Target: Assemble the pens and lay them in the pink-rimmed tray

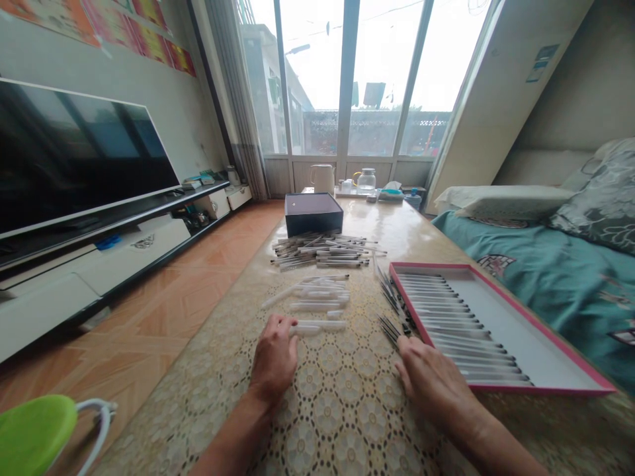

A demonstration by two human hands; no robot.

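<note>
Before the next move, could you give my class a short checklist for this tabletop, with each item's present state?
1. Left hand at the clear tubes: ok, fingers at the nearest ones.
2. Right hand at the thin dark pieces: ok, beside the pink-rimmed tray.
3. Right hand's grip on a single piece: cannot tell, the fingertips are hidden.
4. Pens in the tray laid side by side: ok.
5. Room left in the tray: ok, bare floor shows.
6. Pile by the dark box sorted: not ok, its pieces lie jumbled.
</note>
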